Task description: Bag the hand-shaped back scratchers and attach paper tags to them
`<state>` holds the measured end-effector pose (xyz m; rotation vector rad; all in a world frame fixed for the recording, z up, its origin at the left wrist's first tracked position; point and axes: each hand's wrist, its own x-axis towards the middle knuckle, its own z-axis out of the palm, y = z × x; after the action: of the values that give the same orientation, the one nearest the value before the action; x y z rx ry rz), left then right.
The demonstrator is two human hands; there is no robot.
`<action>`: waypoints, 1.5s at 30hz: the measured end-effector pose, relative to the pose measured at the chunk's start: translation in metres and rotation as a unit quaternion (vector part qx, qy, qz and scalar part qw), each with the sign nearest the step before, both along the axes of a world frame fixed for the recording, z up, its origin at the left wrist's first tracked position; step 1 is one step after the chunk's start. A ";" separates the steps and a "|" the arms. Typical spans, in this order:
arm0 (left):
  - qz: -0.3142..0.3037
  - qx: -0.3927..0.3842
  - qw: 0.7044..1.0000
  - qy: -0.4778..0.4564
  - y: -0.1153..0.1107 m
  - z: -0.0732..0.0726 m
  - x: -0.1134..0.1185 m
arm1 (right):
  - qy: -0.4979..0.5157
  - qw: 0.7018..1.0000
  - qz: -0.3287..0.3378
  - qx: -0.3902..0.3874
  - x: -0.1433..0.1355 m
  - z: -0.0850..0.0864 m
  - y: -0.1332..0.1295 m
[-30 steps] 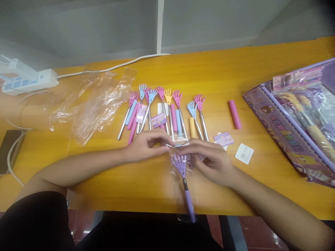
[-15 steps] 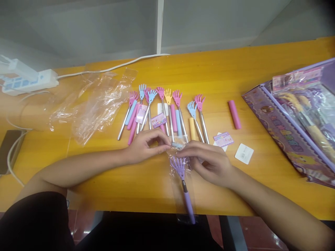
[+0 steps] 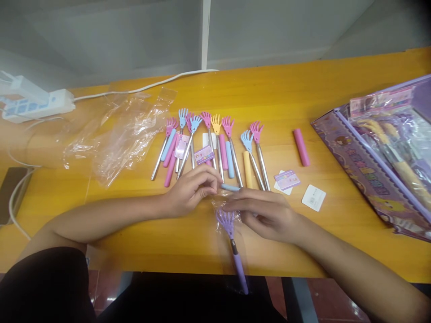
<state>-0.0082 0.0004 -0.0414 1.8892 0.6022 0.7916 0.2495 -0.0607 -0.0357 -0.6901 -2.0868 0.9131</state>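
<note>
A purple back scratcher point(image 3: 238, 264) with a hand-shaped head lies in a clear plastic bag point(image 3: 220, 251), its handle extending past the table's front edge. My right hand point(image 3: 266, 213) has its fingers closed on the bag's top end, just above the scratcher's head. My left hand point(image 3: 193, 190) is curled with thumb and fingers together; what they pinch, if anything, is hidden. Between the hands, a light blue tube point(image 3: 230, 187) touches or nearly touches the left fingertips. Beyond the hands lie several back scratchers point(image 3: 193, 123) with pink, blue and yellow heads and metal rods.
Loose coloured tubes, including a pink one point(image 3: 301, 147), and printed cards point(image 3: 314, 198) lie about. Crumpled clear bags point(image 3: 124, 134) are at left, near a white power strip point(image 3: 40, 105) and cable. A purple display box point(image 3: 367, 175) holding bagged scratchers stands at right.
The bagged purple scratcher has shifted slightly down and left with my right hand. My left hand has moved a little away from the bag's top, and the light blue tube shows more clearly.
</note>
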 end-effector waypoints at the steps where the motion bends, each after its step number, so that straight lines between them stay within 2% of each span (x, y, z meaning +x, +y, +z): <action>1: 0.008 0.002 1.000 -0.002 0.000 0.000 0.000 | 0.000 1.000 0.014 -0.001 -0.001 0.000 0.000; 4: 0.019 -0.055 0.998 -0.006 0.001 -0.004 0.000 | -0.002 0.999 0.055 0.000 -0.002 0.000 -0.002; 7: 0.022 -0.120 0.992 -0.041 0.001 -0.009 0.000 | -0.004 0.998 0.058 0.007 -0.003 -0.001 -0.002; 9: 0.025 -0.106 0.991 -0.081 0.001 -0.011 0.000 | 0.000 0.999 0.053 0.011 -0.002 -0.001 -0.002; 11: 0.013 -0.057 0.993 -0.107 0.001 -0.010 -0.001 | 0.004 0.999 0.047 0.012 -0.002 -0.001 -0.001; 14: -0.017 -0.007 0.996 -0.090 0.003 -0.007 -0.003 | 0.004 0.999 0.040 0.012 -0.001 0.000 -0.002; 21: -0.086 -0.098 0.988 -0.083 0.006 -0.004 -0.006 | 0.017 0.999 0.024 0.023 -0.001 0.000 -0.002; 24: -0.104 -0.095 0.988 -0.069 0.006 -0.005 -0.005 | 0.023 0.999 0.023 0.021 -0.001 -0.001 -0.001; 28: -0.058 -0.048 0.997 -0.036 0.005 -0.007 -0.001 | 0.002 1.000 0.022 0.022 0.002 -0.002 0.000; 36: -0.053 -0.187 0.977 -0.088 0.010 -0.007 -0.001 | 0.002 1.000 -0.011 0.029 0.005 -0.004 0.005; 41: -0.015 -0.166 0.982 -0.084 0.010 -0.007 0.000 | 0.003 1.000 -0.010 0.017 0.003 -0.005 0.003; 45: 0.020 -0.171 0.978 -0.122 0.009 -0.009 0.001 | 0.007 0.999 -0.051 0.008 0.002 -0.004 0.001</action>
<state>-0.0071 0.0096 -0.0509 1.4461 0.5813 0.8693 0.2511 -0.0597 -0.0402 -0.7717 -2.0256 0.8407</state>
